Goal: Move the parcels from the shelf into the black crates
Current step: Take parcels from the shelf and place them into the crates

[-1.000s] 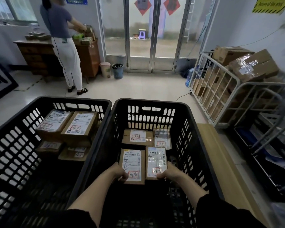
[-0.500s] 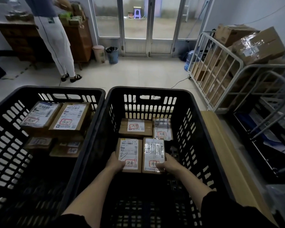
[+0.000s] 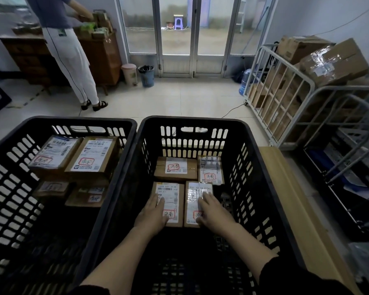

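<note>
Left hand [image 3: 152,213] and right hand [image 3: 212,212] lie flat, fingers loose, on two parcels [image 3: 172,195] in the right crate [image 3: 192,121]: four in, room left.

Left grip [image 3: 152,213], right grip [image 3: 211,211] lie flat (fingers straight).

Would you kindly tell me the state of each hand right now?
Left hand: open, resting on the left front parcel.
Right hand: open, resting on the right front parcel.
</note>
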A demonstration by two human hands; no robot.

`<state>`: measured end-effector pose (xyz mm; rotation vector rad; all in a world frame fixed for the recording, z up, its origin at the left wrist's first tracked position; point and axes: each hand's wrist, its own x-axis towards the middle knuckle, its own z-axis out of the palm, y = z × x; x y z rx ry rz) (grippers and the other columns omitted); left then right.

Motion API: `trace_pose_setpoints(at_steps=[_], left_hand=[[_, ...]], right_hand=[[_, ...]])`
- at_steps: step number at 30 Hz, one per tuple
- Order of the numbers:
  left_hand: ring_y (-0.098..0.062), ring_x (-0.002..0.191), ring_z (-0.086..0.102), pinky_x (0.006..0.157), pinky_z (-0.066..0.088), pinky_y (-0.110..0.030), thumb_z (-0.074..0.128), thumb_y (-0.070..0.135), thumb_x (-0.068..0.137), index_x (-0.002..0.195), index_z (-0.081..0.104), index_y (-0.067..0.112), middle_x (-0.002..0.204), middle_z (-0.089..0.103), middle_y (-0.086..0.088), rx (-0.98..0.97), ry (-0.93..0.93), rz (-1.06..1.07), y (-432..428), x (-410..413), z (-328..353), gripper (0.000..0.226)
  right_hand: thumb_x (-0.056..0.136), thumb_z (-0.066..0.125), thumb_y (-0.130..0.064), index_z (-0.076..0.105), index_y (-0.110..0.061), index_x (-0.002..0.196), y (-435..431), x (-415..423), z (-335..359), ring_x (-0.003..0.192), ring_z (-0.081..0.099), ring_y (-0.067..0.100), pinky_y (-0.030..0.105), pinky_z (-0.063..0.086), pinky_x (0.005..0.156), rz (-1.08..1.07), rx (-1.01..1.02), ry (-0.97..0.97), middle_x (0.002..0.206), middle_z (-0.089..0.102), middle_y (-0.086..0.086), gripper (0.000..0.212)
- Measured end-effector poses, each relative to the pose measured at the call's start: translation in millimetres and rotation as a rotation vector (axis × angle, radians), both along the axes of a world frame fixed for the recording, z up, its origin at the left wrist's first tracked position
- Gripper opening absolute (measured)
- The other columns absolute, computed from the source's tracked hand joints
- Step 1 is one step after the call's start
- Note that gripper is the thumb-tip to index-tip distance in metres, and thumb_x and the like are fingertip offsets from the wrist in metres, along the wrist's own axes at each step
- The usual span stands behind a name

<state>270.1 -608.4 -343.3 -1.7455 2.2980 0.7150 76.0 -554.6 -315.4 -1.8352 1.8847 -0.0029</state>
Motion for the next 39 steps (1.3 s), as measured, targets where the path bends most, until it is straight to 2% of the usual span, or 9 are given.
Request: trace_pose_setpoints(at_steps=[4, 9, 16, 21, 24, 29, 34, 39], left_hand=[[-0.019, 0.146, -0.010, 0.118, 0.014, -0.036, 0.042, 0.035, 0.096, 0.150, 0.000, 0.016, 0.158, -0.015, -0.004, 0.031, -0.029, -0.020, -2, -1, -1, 0.071], [-0.018, 0.146, -0.009, 0.117, 0.014, -0.035, 0.042, 0.038, 0.096, 0.150, 0.000, 0.019, 0.158, -0.014, -0.002, 0.041, -0.046, -0.021, -1, -2, 5, 0.071], [-0.021, 0.145, 0.011, 0.115, 0.023, -0.035, 0.044, 0.039, 0.093, 0.147, 0.019, 0.015, 0.158, 0.010, -0.007, -0.068, -0.085, -0.080, -5, -3, 31, 0.064], [-0.020, 0.140, 0.022, 0.111, 0.029, -0.034, 0.045, 0.040, 0.093, 0.146, 0.021, 0.017, 0.154, 0.019, -0.004, -0.129, -0.028, -0.095, 4, -4, 59, 0.063], [-0.021, 0.141, 0.021, 0.112, 0.029, -0.036, 0.047, 0.042, 0.092, 0.146, 0.023, 0.017, 0.154, 0.019, -0.004, -0.133, -0.009, -0.119, 14, -6, 70, 0.063], [-0.023, 0.131, 0.036, 0.105, 0.039, -0.035, 0.048, 0.040, 0.091, 0.135, 0.042, 0.012, 0.142, 0.039, -0.007, -0.219, 0.082, -0.202, 36, -11, 99, 0.052], [-0.023, 0.127, 0.040, 0.101, 0.041, -0.035, 0.048, 0.039, 0.091, 0.130, 0.047, 0.013, 0.135, 0.045, -0.006, -0.336, 0.141, -0.335, 60, -7, 128, 0.047], [-0.025, 0.130, 0.038, 0.104, 0.039, -0.037, 0.049, 0.042, 0.090, 0.135, 0.042, 0.016, 0.140, 0.042, -0.008, -0.414, 0.137, -0.468, 96, 2, 152, 0.053]], right_hand=[[0.094, 0.049, -0.033, 0.014, -0.015, 0.149, -1, -4, -7, 0.146, -0.008, 0.022, 0.040, 0.016, 0.116, 0.022, 0.033, 0.018, 0.159, -0.005, 0.002, 0.068], [0.095, 0.048, -0.035, 0.012, -0.016, 0.150, -1, -6, -8, 0.146, -0.009, 0.020, 0.041, 0.015, 0.117, 0.030, 0.043, 0.009, 0.159, -0.007, 0.001, 0.069], [0.092, 0.053, -0.033, 0.023, -0.012, 0.146, 5, -6, 14, 0.145, 0.009, 0.024, 0.040, 0.021, 0.115, 0.038, -0.006, 0.093, 0.158, 0.009, 0.007, 0.065], [0.093, 0.052, -0.037, 0.018, -0.011, 0.147, 16, -7, 41, 0.144, 0.011, 0.024, 0.039, 0.022, 0.115, 0.029, -0.033, 0.145, 0.158, 0.011, 0.008, 0.069], [0.093, 0.050, -0.039, 0.016, -0.011, 0.148, 28, -5, 65, 0.145, 0.011, 0.023, 0.038, 0.022, 0.117, 0.013, -0.057, 0.137, 0.158, 0.011, 0.007, 0.071], [0.095, 0.048, -0.039, 0.027, -0.009, 0.144, 59, 5, 103, 0.137, 0.029, 0.026, 0.040, 0.034, 0.109, -0.044, -0.063, 0.139, 0.151, 0.028, 0.009, 0.061], [0.096, 0.045, -0.038, 0.028, -0.008, 0.144, 104, 21, 135, 0.136, 0.030, 0.027, 0.042, 0.034, 0.108, -0.144, -0.115, 0.179, 0.150, 0.029, 0.009, 0.058], [0.096, 0.046, -0.038, 0.027, -0.011, 0.145, 162, 43, 157, 0.136, 0.031, 0.027, 0.042, 0.034, 0.108, -0.298, -0.212, 0.243, 0.149, 0.031, 0.009, 0.059]])
